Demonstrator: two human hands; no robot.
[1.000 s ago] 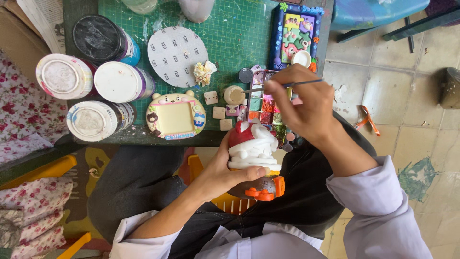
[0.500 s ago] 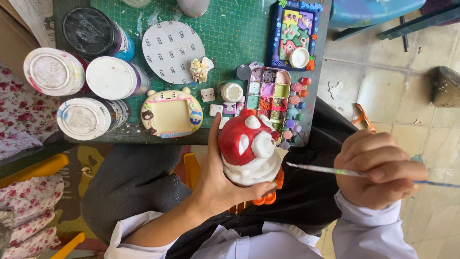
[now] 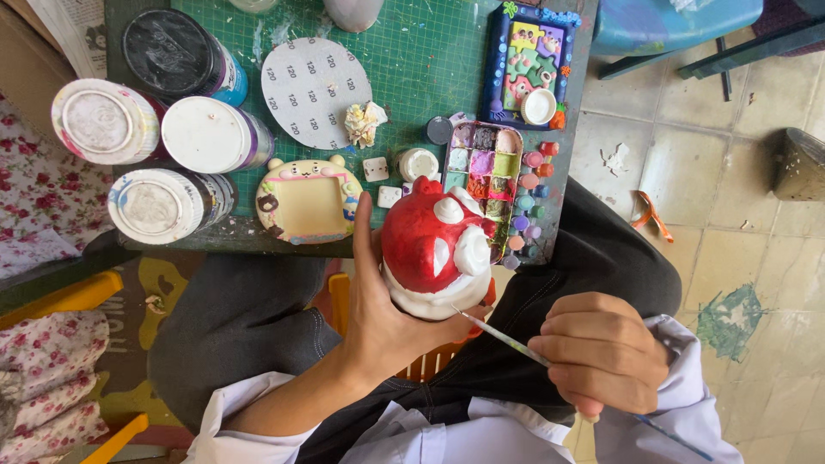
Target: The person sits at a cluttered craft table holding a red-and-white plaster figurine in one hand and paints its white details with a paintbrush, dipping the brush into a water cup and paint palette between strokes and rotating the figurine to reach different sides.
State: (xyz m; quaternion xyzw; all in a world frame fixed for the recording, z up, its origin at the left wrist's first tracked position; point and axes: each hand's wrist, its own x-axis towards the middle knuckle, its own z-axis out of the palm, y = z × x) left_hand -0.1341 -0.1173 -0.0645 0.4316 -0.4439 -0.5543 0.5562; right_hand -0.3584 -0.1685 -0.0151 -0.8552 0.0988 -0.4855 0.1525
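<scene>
Head view shows the left hand (image 3: pixel 387 322) cupped around a red-and-white clay figure (image 3: pixel 434 258), held over the lap just below the desk (image 3: pixel 412 77) edge. Right hand (image 3: pixel 601 352) pinches a thin paintbrush (image 3: pixel 503 338), its tip touching the figure's white base, near the paint palette (image 3: pixel 491 176).

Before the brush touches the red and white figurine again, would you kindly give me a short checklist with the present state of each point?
1. Figurine held firmly: ok, the left hand cups it from below and behind.
2. Brush gripped: ok, the right hand pinches its handle.
3. Tip aimed at the work: ok, it points at the white lower edge of the figurine.
4. Paint on the bristles: cannot tell, the tip is too small to see.
5. Paint palette within reach: ok, it lies open on the green mat just behind the figurine.
6. Water for rinsing: cannot tell, the lidded jars hide their contents.
</scene>
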